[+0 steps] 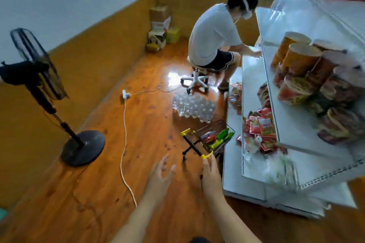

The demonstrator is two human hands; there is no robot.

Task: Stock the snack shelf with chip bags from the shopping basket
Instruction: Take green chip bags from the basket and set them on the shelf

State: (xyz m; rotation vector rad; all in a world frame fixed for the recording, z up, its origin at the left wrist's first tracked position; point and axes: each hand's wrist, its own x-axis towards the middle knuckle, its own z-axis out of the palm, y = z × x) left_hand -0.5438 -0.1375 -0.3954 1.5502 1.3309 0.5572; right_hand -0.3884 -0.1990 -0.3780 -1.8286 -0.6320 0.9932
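Head view: we read no writing, too blurred. Glossy wooden floor (138, 144), fan (37, 77) at its left edge. Our left hand (160, 175) hangs spread, holding nothing; our right hand (211, 175), fingers straight, nears the basket (209, 138) beside the white shelf (292, 124), bags (215, 137) inside.

standing fan (39, 77); water bottles (193, 107), cardboard boxes (161, 27)

Wooden floor (98, 193) – basket (217, 136), water bottles (193, 107), fan (83, 148)

Daylit, floor (138, 124) glare, blurred, warped edges
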